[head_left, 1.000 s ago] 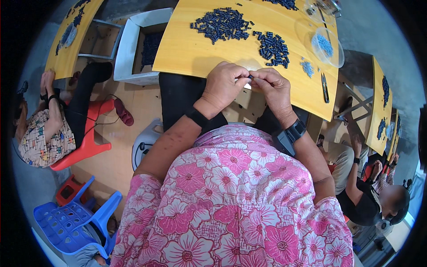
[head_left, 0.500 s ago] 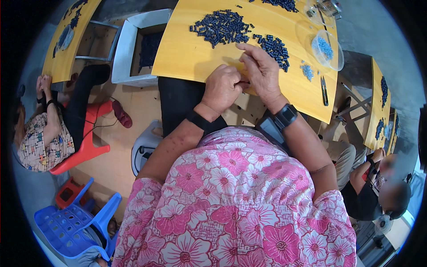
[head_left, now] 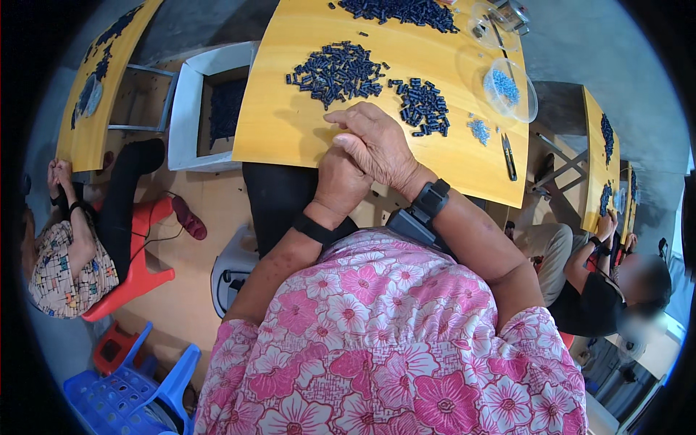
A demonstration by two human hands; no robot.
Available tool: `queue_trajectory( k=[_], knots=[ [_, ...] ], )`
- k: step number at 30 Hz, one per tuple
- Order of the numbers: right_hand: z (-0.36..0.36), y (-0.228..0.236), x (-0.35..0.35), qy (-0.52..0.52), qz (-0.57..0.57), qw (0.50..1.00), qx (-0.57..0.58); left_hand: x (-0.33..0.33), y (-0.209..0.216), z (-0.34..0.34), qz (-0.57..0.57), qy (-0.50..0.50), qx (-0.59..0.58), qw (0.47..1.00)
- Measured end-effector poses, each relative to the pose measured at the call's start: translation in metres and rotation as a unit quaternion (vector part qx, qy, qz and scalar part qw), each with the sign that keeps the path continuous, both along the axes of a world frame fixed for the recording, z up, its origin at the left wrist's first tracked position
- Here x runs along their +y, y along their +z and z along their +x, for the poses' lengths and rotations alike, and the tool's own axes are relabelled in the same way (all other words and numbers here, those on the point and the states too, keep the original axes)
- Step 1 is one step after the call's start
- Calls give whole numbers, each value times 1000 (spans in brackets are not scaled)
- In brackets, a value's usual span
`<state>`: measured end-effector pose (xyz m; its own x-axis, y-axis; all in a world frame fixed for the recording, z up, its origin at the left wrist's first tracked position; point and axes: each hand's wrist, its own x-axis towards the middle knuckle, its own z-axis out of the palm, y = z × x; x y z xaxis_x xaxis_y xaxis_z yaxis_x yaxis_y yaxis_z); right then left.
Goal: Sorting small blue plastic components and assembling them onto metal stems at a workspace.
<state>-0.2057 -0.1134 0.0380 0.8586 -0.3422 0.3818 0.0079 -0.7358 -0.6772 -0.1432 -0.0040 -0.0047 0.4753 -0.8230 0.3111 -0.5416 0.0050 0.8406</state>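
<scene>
Resting on the near edge of the yellow table (head_left: 290,123), the right hand (head_left: 377,145) lies across the top of the left hand (head_left: 344,181), its fingers stretched to the left and laid flat, palm down; whether anything is pinched beneath it cannot be told. The left hand sits just under it, knuckles up and fingers curled in, mostly covered, so its grasp cannot be told either. Each wrist wears a black band, the right one a bulkier black watch-like device (head_left: 433,197). Just beyond the fingertips, farther on the table, lies a heap of small dark blue cylindrical parts (head_left: 335,72), with a second smaller heap (head_left: 424,107) to its right, near the right hand but apart from it. A third spread of the same parts (head_left: 399,10) lies at the far edge. To the right sit a little scatter of pale blue pieces (head_left: 478,130), a clear round dish (head_left: 511,88) holding more of them, and a small pair of dark snips (head_left: 510,156) near the table's right edge. On the left, another person (head_left: 65,261) sits on a red stool (head_left: 138,261); at the right, a person in a black top (head_left: 594,297) works at another yellow table.
</scene>
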Motion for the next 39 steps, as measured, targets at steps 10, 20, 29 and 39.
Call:
queue_trajectory(
  k=[10, 20, 29, 39],
  knots=[
    [2, -7, 0, 17, 14, 999, 24, -1, -2, 1, 15, -9, -36, 999],
    [5, -13, -3, 37, 27, 999, 27, -2, 4, 0, 28, 9, 31, 999],
    [6, -15, -3, 42, 38, 998, 29, -2, 3, -1, 12, 13, 27, 999],
    [6, -13, -6, 45, 59, 997, 27, -5, 2, -2, 1, 10, 61, 998]
  ],
)
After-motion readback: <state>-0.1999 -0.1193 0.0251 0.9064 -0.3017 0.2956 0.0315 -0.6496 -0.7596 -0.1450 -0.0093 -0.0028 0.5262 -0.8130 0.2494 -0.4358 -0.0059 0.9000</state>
